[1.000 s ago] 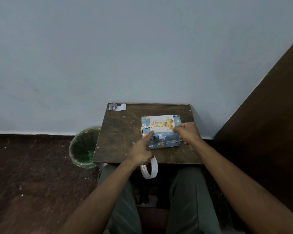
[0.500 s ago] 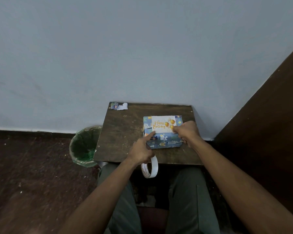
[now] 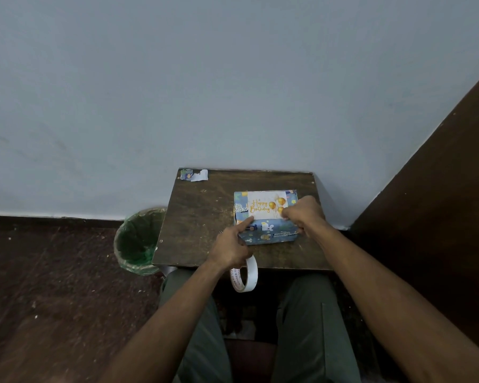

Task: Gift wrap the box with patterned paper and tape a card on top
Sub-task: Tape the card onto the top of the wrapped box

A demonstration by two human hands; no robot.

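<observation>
Since the box [image 3: 266,230] is already wrapped in the blue patterned paper and sitting toward the right of the small table [image 3: 202,217], this looks like the card-taping bit. The Happy Birthday card [image 3: 263,205] lies flat on top. The left hand [image 3: 231,246] has its index finger stretched out, pressing the card's near left corner, with the tape roll [image 3: 244,275] hooked in its curled fingers below the table edge. The right hand [image 3: 304,214] is curled over the card's near right corner (can't tell if it's pinching tape). I'd pin both corners firmly, then rub the tape flat so the card doesn't slide crooked.
</observation>
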